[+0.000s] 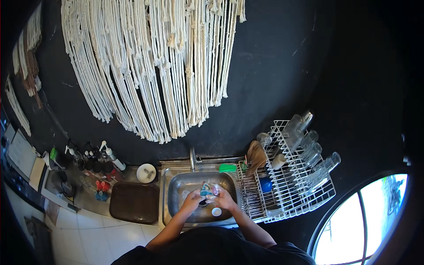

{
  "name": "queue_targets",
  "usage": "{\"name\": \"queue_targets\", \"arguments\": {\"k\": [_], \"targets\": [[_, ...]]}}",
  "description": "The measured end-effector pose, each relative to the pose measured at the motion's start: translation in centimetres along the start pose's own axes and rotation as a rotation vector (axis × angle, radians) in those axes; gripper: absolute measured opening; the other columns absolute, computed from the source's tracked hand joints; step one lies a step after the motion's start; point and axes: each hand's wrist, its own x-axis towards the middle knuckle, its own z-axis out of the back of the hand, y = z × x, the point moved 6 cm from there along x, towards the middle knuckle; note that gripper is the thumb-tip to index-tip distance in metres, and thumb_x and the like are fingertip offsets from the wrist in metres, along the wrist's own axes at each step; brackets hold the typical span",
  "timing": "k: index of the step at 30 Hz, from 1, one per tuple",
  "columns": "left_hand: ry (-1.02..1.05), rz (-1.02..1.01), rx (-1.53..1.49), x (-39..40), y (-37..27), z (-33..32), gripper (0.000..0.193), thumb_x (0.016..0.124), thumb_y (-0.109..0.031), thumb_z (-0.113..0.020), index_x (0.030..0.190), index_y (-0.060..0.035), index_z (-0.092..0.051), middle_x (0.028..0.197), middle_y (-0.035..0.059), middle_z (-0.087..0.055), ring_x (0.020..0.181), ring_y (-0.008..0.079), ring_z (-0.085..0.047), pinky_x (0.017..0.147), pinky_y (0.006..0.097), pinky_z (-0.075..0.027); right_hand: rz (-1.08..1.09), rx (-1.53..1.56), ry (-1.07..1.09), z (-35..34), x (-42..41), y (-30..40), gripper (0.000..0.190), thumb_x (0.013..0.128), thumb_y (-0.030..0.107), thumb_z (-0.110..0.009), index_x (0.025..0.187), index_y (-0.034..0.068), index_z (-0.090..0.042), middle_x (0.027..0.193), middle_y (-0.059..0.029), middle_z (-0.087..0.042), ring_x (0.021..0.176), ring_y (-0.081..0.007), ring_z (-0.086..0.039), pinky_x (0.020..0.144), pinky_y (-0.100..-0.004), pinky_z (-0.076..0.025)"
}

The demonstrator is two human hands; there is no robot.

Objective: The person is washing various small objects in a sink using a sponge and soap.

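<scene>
Over the stainless steel sink (179, 205), my left hand (193, 201) and my right hand (224, 199) meet at the fingertips. My left fingers grip a small teal item (205, 191), possibly a cup. A pale, pinkish item (215, 189) sits in my right fingers against it; blur and the fingers hide what it is. Below my right hand, a small white cup (216, 211) with a red edge lies in the basin. The faucet (192, 160) stands at the sink's back edge. A dark drain opening partly shows beneath my hands.
Right of the sink, a white wire dish rack (288, 188) holds glassware, wooden utensils and a blue item (265, 185). A green sponge (228, 168) rests behind the basin. Leftward are a brown tray (134, 202), white bowl (146, 173), small red cups (102, 185) and pump bottles (114, 157).
</scene>
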Motion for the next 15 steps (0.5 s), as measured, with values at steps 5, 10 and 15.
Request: {"name": "queue_targets", "arguments": {"k": [5,10,15], "targets": [[-0.224,0.089,-0.318,2.4,3.2,-3.1,0.034,0.095,-0.034,-0.051,0.11,-0.0057,-0.062,0.098,0.0041,-0.062,0.086,0.0148,-0.058,0.075,0.0299,-0.046,0.079,-0.688,-0.01,1.5,-1.1,3.2,0.052,0.085,0.017,-0.071,0.133,0.009,-0.051,0.126,-0.0145,-0.056,0.113,-0.0278,-0.059,0.093,-0.0386,-0.05],[-0.409,0.13,-0.461,1.2,1.7,-4.3,0.029,0.094,-0.032,-0.053,0.102,-0.0045,-0.06,0.088,0.0038,-0.059,0.078,0.0137,-0.058,0.069,0.0302,-0.047,0.075,-0.793,0.042,1.0,-1.2,3.8,0.055,0.083,0.019,-0.072,0.132,0.008,-0.051,0.128,-0.0184,-0.055,0.115,-0.0344,-0.057,0.093,-0.0394,-0.049],[-0.436,0.068,-0.319,0.4,0.6,-4.2,0.025,0.094,-0.023,-0.051,0.1,-0.0009,-0.06,0.087,0.007,-0.062,0.078,0.0148,-0.06,0.072,0.0292,-0.049,-0.231,-0.352,0.132,3.1,-0.2,-2.4,0.057,0.08,-0.001,-0.068,0.134,0.004,-0.049,0.127,-0.0094,-0.059,0.112,-0.0183,-0.058,0.093,-0.0335,-0.049]]}}
